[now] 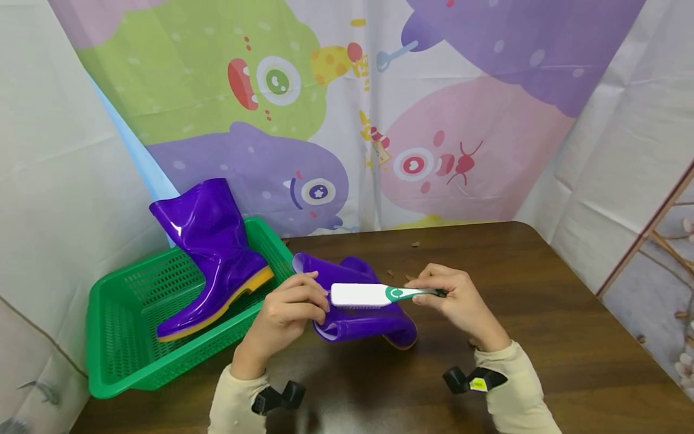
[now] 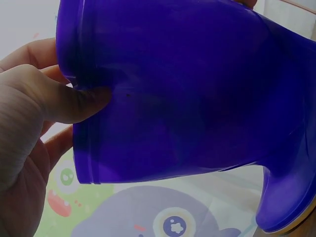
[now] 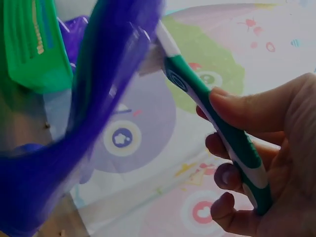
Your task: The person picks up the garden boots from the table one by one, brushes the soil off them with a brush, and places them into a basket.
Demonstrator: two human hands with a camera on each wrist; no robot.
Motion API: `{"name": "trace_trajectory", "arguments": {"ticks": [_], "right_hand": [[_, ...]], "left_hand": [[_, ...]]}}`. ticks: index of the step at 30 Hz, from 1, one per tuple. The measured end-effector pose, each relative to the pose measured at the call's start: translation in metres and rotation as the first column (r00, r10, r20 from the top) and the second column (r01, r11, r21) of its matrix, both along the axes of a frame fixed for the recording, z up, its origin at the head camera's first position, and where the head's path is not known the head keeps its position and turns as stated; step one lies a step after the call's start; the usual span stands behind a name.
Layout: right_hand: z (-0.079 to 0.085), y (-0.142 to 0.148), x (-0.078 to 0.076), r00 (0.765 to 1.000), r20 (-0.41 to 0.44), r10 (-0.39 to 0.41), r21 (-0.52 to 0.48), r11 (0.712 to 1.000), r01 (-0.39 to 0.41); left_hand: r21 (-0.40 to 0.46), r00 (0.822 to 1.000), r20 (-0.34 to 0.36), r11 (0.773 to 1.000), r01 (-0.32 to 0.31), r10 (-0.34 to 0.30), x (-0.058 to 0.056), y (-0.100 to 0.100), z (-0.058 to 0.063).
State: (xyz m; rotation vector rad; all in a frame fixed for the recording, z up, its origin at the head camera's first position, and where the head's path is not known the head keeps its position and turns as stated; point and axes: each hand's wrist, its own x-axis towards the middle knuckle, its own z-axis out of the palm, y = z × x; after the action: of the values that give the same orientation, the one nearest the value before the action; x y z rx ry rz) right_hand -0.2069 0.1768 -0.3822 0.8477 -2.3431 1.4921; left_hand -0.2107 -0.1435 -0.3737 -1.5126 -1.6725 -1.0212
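Note:
A purple rain boot (image 1: 358, 328) is held above the table, its opening toward my left and its toe to the right. My left hand (image 1: 290, 313) pinches the boot's top edge, and the left wrist view shows the thumb (image 2: 74, 101) pressing the shaft (image 2: 187, 98) inward. With my right hand (image 1: 455, 298) I grip the green and white handle (image 3: 212, 113) of a scrub brush (image 1: 358, 295). Its white head lies over the boot's shaft, bristles facing down; whether they touch cannot be told.
A green plastic basket (image 1: 116, 328) stands at the left of the brown table (image 1: 504, 277). The other purple boot (image 1: 211, 241), with a yellow sole, leans in it. Several small brown bits (image 1: 415, 244) lie on the tabletop. A cartoon-print cloth (image 1: 368, 199) hangs behind.

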Motion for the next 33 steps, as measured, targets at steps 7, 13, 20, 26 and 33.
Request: {"name": "trace_trajectory", "arguments": {"ticks": [7, 13, 20, 26, 33], "right_hand": [[0.006, 0.007, 0.002, 1.0, 0.004, -0.005, 0.096, 0.995, 0.005], [0.011, 0.016, 0.004, 0.996, -0.042, -0.078, 0.162, 0.983, 0.083], [0.012, 0.026, 0.003, 0.975, -0.144, -0.168, 0.159, 0.969, 0.19], [0.01, 0.016, 0.001, 0.981, -0.167, -0.103, -0.026, 0.995, 0.1], [0.002, 0.001, -0.004, 0.997, -0.07, 0.037, -0.075, 0.996, -0.043]], "left_hand": [[-0.02, 1.0, 0.013, 1.0, -0.014, 0.014, 0.001, -0.001, 0.0], [-0.017, 1.0, -0.001, 1.0, 0.0, 0.0, 0.0, -0.001, 0.001], [0.009, 1.0, -0.01, 1.0, 0.008, -0.008, 0.001, 0.0, 0.002], [0.007, 1.0, 0.002, 1.0, 0.006, -0.006, 0.001, -0.001, 0.003], [-0.006, 1.0, -0.01, 1.0, -0.003, 0.002, 0.001, -0.002, 0.002]]}}
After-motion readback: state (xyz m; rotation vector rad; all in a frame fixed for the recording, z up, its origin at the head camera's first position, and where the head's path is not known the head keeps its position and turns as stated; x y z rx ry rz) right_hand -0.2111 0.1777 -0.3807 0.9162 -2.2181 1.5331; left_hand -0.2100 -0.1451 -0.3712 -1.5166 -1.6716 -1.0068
